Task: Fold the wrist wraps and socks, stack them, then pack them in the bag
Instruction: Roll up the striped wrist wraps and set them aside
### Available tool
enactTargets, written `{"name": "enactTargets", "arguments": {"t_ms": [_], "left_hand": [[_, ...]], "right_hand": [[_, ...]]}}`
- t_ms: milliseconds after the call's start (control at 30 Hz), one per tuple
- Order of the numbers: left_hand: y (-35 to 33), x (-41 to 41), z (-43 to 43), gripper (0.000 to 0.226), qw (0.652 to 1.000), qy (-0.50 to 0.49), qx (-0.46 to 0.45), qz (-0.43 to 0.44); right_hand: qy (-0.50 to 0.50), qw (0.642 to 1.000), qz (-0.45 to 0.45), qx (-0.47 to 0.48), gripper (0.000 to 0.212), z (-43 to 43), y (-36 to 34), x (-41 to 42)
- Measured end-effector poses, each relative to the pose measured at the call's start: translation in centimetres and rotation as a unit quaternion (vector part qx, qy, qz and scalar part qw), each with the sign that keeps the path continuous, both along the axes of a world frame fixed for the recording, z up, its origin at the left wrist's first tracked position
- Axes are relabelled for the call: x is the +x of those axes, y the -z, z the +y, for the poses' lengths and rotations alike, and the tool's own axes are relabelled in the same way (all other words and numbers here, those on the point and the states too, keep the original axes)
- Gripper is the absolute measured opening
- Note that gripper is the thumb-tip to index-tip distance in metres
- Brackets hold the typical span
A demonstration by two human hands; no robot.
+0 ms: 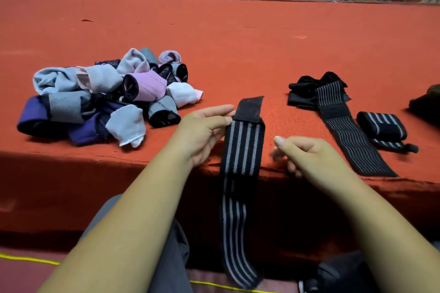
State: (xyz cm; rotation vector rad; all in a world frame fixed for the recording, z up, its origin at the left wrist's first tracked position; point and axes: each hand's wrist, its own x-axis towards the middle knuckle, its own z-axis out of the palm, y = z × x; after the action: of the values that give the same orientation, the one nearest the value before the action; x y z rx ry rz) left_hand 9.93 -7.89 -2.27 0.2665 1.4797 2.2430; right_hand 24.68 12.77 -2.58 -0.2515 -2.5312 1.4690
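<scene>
Your left hand (204, 131) pinches wrist wrap (240, 150) at top end; rest dangles below, over desk (238, 43) edge. Beside it, your right hand (307, 157) loosely curled, empty. Wrap light, limp, stretchy (likely twists): grab dangling tail.

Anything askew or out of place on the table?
Nothing damaged. The striped wrap pinched by the left hand dangles off the table edge. Right of it, a second wrap lies unrolled and slanted, its far end over a crumpled heap.

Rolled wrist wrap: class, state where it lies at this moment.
In the head view, the rolled wrist wrap lies on the red table, far right, beside the flat unrolled wrap and beyond the right hand.
</scene>
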Motion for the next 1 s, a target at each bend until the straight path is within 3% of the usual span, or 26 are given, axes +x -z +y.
{"name": "enactTargets", "arguments": {"t_ms": [67, 233, 367, 500, 600, 1000], "left_hand": [[0.1, 0.2, 0.3, 0.036, 1.0, 0.006, 0.01, -0.012], [0.0, 0.7, 1.0, 0.032, 0.997, 0.021, 0.055, -0.046], [-0.1, 0.6, 0.9, 0.028, 0.999, 0.023, 0.037, -0.011], [0.4, 0.7, 0.9, 0.026, 0.997, 0.029, -0.047, 0.059], [0.8, 0.4, 1.1, 0.026, 0.997, 0.024, -0.052, 0.054], [1.1, 0.0, 3.6, 0.015, 0.998, 0.012, -0.03, 0.059]], "right_hand": [[0.018, 0.999, 0.018, -0.02, 0.025, 0.0, 0.8, -0.6], [-0.046, 0.999, 0.018, 0.011, 0.011, -1.2, 2.0, -1.5], [-0.001, 0.998, 0.043, -0.055, 0.03, -1.9, 1.8, -2.1], [0.025, 0.991, 0.047, -0.126, 0.021, -2.1, 1.6, -2.6], [0.048, 0.977, 0.049, -0.2, 0.019, -1.6, 1.5, -3.4], [0.045, 0.965, 0.071, -0.249, 0.023, 0.1, 1.8, -5.8]]}}
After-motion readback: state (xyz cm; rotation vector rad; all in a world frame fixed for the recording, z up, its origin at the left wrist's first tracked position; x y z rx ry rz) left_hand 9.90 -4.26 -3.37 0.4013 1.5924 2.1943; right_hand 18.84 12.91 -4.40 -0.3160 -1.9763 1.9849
